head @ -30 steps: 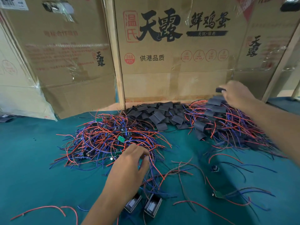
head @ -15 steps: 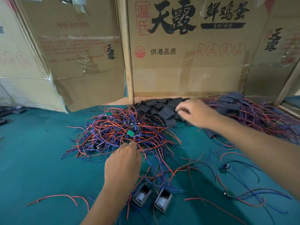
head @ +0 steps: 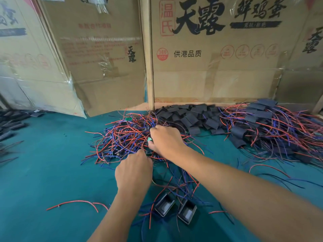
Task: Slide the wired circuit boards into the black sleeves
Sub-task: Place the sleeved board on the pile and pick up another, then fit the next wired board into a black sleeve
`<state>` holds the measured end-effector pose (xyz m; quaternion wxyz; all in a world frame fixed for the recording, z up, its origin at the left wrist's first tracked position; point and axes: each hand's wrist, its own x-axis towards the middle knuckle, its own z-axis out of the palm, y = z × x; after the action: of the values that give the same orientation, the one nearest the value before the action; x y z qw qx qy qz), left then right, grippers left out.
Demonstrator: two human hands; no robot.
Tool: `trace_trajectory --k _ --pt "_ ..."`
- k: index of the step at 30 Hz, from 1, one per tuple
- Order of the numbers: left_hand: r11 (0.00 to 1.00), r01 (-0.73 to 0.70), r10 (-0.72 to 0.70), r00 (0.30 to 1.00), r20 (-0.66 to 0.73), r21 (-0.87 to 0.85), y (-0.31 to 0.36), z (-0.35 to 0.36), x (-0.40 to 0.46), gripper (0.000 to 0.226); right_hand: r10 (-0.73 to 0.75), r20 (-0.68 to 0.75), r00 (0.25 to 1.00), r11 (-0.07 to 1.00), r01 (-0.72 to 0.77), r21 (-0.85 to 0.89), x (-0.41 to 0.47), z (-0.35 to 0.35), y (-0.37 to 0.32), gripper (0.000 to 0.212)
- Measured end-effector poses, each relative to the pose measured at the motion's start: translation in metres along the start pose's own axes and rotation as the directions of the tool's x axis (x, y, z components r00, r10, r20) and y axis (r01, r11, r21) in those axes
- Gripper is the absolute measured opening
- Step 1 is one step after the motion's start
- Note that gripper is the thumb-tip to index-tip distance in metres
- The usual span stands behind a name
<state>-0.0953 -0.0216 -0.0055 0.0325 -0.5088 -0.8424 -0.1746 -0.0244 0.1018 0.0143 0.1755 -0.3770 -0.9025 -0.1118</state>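
**Entry: two hands at the wire heap, green table**

Right hand (head: 167, 142): forearm enters from the table's near right corner and reaches diagonally to the heap in the middle of the table. Back of hand up, knuckles toward the far edge, fingers curled down into the wires. A small green circuit board (head: 149, 139) shows at the thumb side, touching the hand; the hand appears to pinch it, though the fingertips are hidden.

Left hand (head: 133, 172): forearm comes up from the near edge, back of hand up, fingers curled forward into the near side of the heap. It seems to be gripping wires, but what exactly it holds cannot be told. The two hands lie just beside each other.

Counted stock:
- Heap of loose wired boards (head: 122, 137), red and blue leads, one heap, middle of the table; boards too tangled to count. One further green board (head: 128, 119) shows at its far side.
- Pile of empty black sleeves (head: 188, 117), one pile, against the far edge; pieces too many to count.
- Pile of sleeved boards with leads (head: 272, 126), one pile, far right corner.
- Small black open-topped housings (head: 175, 209), two, side by side near the near edge.
- Stray red wire (head: 76, 203), one, near left.
- Cardboard cartons (head: 218, 55), upright along the far edge.
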Motion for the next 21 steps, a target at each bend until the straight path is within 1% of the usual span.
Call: trace_trajectory --k 3,4,7,9,11,12,13,15,17,19,21 --pt "1.0 0.004 -0.004 1.0 -0.018 -0.008 0.001 0.0 0.001 0.022 -0.015 0.028 0.999 1.0 0.016 -0.017 -0.004 0.0 0.001 0.045" --pt "1.0 0.006 -0.007 1.0 -0.022 -0.009 0.001 0.0 0.001 0.022 -0.013 0.038 0.999 1.0 0.013 -0.014 -0.004 0.001 0.001 0.046" --pt "0.999 0.042 -0.042 0.999 -0.023 -0.016 -0.005 -0.001 0.005 0.022 -0.011 0.062 0.998 0.999 0.008 0.043 -0.004 0.001 0.002 0.038" --pt "0.998 0.066 -0.067 0.997 -0.032 -0.021 -0.011 -0.001 0.007 0.024 -0.005 0.037 0.999 0.993 0.001 0.117 -0.005 -0.001 0.009 0.036" --pt "0.997 0.078 -0.08 0.996 -0.047 -0.029 -0.013 -0.001 0.008 0.025 0.055 -0.021 0.998 0.976 -0.049 0.212 -0.006 -0.003 0.021 0.036" --pt "0.997 0.075 -0.077 0.996 -0.052 -0.031 -0.011 -0.001 0.008 0.026 0.089 -0.017 0.996 0.968 -0.082 0.235 -0.005 -0.004 0.027 0.037" --pt "0.997 0.067 -0.069 0.996 -0.052 -0.029 -0.01 0.0 0.007 0.026 0.103 0.012 0.995 0.967 -0.103 0.232 -0.005 -0.005 0.032 0.039" --pt "0.999 0.051 -0.052 0.998 -0.043 -0.02 -0.007 0.001 0.005 0.029 0.086 0.088 0.992 0.973 -0.102 0.206 -0.004 -0.003 0.036 0.044" --pt "0.999 0.042 -0.043 0.998 -0.035 -0.023 -0.006 0.002 0.005 0.031 0.066 0.129 0.989 0.969 -0.094 0.23 -0.004 -0.001 0.039 0.047" --pt "0.999 0.041 -0.042 0.998 -0.04 -0.031 -0.006 0.001 0.006 0.032 0.056 0.13 0.99 0.958 -0.09 0.271 -0.006 -0.001 0.043 0.045" --pt "0.999 0.043 -0.044 0.998 -0.04 -0.032 -0.006 0.001 0.005 0.033 0.043 0.1 0.994 0.957 -0.07 0.281 -0.008 -0.003 0.046 0.038"
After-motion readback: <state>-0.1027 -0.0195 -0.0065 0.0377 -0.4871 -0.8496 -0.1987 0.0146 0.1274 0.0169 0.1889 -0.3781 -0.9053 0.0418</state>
